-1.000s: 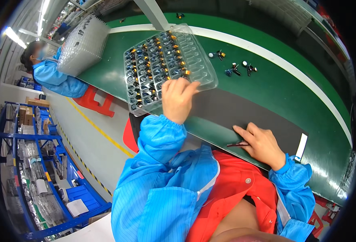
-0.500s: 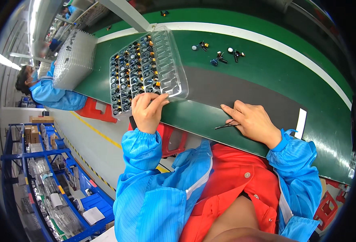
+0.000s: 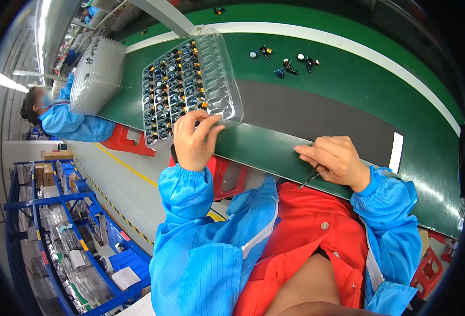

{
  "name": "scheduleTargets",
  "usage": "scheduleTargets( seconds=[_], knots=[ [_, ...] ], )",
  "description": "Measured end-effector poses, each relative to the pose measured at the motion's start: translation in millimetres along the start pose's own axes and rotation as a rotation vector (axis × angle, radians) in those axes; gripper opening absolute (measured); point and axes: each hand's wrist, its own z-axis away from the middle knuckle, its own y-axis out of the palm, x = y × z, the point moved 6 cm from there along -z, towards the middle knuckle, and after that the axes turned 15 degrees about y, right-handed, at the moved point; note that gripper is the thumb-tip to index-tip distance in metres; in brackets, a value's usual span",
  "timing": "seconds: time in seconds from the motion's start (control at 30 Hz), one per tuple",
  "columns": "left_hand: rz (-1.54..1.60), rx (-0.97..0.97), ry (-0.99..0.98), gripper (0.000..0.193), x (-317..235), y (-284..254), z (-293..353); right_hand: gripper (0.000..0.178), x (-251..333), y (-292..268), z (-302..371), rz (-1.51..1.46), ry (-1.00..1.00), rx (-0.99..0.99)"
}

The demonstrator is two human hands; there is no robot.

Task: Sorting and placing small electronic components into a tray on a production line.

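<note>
My left hand (image 3: 193, 141) pinches the near edge of a clear plastic tray (image 3: 223, 97), close to its near right corner. Rows of small dark round parts with orange bits (image 3: 172, 87) fill most of the tray; the column of pockets on its right side holds none. Over the bench's near edge, my right hand (image 3: 337, 162) is closed on thin dark tweezers (image 3: 308, 180), whose tips point down toward my body. The fingers hide the tweezers' upper part. Beyond the dark mat lie several loose parts with short wires (image 3: 289, 67).
A dark grey mat (image 3: 306, 113) with a white strip (image 3: 396, 152) at its right end lies on the green bench (image 3: 259, 150). Stacked clear trays (image 3: 96, 76) stand at the left, near a co-worker in blue (image 3: 66, 118). A blue rack (image 3: 58, 203) is at lower left.
My right hand has turned and drawn a little right and nearer, its index finger more bent. The tweezers swung from pointing left to pointing down. My left hand stays at the tray edge.
</note>
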Motion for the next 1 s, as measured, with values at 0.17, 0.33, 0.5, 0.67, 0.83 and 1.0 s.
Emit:
scheduleTargets(
  seconds=[0.17,0.33,0.5,0.67,0.83,1.0],
  knots=[
    [0.299,-0.153,0.175,0.019,-54.1,22.1,-44.7,0.011,6.3,9.3,4.4,-0.063,-0.057,0.063],
    [0.687,-0.086,0.547,0.016,-161.1,78.2,-99.5,0.024,21.9,19.3,22.8,-0.195,-0.172,0.062],
    [1.005,0.09,0.732,0.023,-232.8,121.9,-120.9,0.026,17.9,30.7,33.9,-0.204,-0.089,0.189],
    [0.927,0.212,0.875,0.034,-246.5,154.2,-107.6,0.012,12.8,25.2,28.7,-0.344,-0.042,0.201],
    [0.966,0.216,0.907,0.033,-245.0,151.1,-110.4,0.018,1.0,29.2,30.4,-0.266,0.068,0.393],
    [0.966,0.295,0.926,0.036,-246.9,148.9,-119.9,0.017,-1.9,29.1,30.6,-0.191,0.082,0.421]
  ],
)
